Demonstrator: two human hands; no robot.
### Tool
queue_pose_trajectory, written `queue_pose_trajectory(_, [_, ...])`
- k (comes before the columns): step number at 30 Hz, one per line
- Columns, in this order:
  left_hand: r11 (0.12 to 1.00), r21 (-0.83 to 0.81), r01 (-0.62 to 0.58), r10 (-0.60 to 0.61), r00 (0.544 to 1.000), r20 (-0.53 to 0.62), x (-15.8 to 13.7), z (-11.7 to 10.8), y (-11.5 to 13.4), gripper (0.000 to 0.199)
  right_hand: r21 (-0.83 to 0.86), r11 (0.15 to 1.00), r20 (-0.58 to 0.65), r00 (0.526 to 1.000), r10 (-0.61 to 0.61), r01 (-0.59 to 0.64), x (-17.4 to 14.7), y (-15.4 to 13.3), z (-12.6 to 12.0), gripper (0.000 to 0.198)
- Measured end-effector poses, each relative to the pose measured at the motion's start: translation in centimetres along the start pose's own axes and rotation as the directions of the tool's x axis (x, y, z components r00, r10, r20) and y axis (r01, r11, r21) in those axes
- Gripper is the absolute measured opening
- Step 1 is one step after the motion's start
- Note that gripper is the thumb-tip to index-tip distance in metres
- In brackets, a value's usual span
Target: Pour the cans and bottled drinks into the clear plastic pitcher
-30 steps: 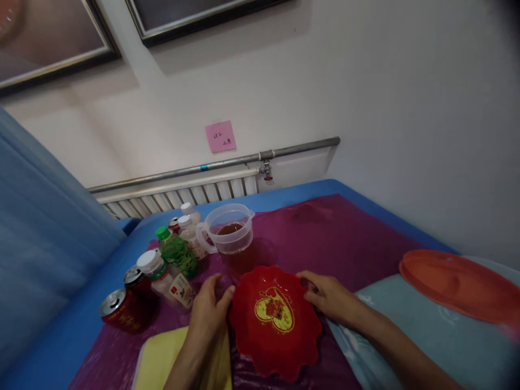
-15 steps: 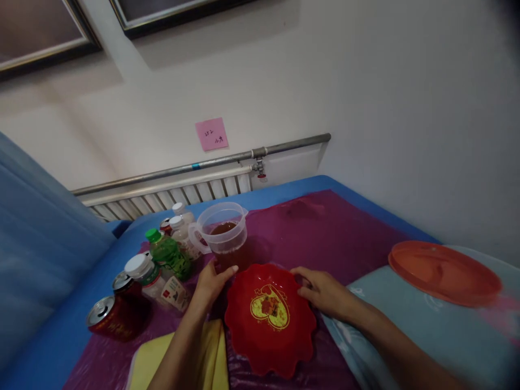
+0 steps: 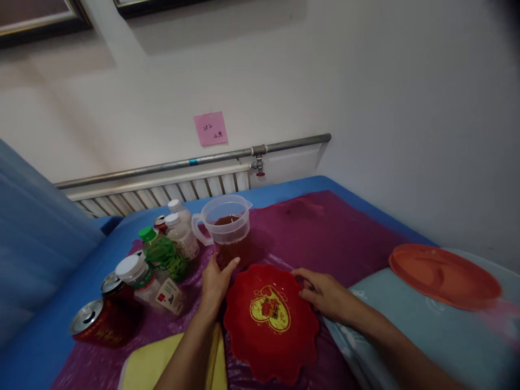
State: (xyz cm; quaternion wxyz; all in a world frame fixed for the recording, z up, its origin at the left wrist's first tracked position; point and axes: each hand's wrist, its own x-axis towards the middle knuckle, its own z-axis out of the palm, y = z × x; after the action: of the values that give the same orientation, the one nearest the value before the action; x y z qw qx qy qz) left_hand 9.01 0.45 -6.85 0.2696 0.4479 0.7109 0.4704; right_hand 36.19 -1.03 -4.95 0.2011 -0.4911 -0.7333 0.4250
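Observation:
A red scalloped plate [image 3: 268,346] with a gold heart print lies in front of me on purple plastic sheeting. My right hand [image 3: 323,290] pinches its upper right rim, with some fingers hidden under the edge. My left hand [image 3: 217,279] is open at the plate's upper left, thumb apart from the fingers. It is close to the base of a clear plastic measuring jug [image 3: 227,230] that stands upright, partly filled with brown liquid. I cannot tell whether the fingers touch the jug.
On the left stand drink cans [image 3: 93,325], a white-capped jar [image 3: 150,284], a green bottle [image 3: 162,254] and white-capped bottles [image 3: 181,235]. A yellow cloth [image 3: 150,360] lies under my left forearm. An orange tray [image 3: 444,273] rests on light blue fabric at the right.
My left hand has shifted slightly up, its thumb moving off the plate's rim toward the jug. The right hand stays at the rim. The view has tilted a little.

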Motion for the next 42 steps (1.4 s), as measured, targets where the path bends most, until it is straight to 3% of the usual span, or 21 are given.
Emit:
queue_pose_trajectory(11, [0.986,-0.159,-0.05,0.052,0.999,0.01,1.0,0.6,-2.1,0.052,-0.024,1.0,-0.007,1.0,-0.009,0.009,-0.1,-0.4,-0.1,0.041])
queue_pose_trajectory(21, [0.991,-0.092,-0.098,0.098,0.995,-0.012,0.8,0.5,-2.2,0.044,-0.037,0.999,-0.06,0.998,-0.034,0.032,0.2,0.1,0.4,0.045])
queue_pose_trajectory(28, [0.988,0.051,-0.144,0.144,0.99,-0.006,0.2,-0.4,-1.8,0.041,-0.075,0.992,-0.148,0.983,-0.109,0.099,0.5,0.4,0.7,0.044])
queue_pose_trajectory(37, [0.947,0.258,-0.191,0.12,0.956,0.269,-0.8,-3.5,1.2,0.022,0.02,0.997,-0.163,0.984,-0.066,0.07,1.0,-0.9,1.1,0.039])
queue_pose_trajectory(42, [0.906,0.384,-0.18,0.065,0.954,0.294,-0.8,-3.0,1.2,0.007,-0.07,0.993,-0.188,0.976,-0.108,0.097,1.5,-0.8,1.5,0.041])
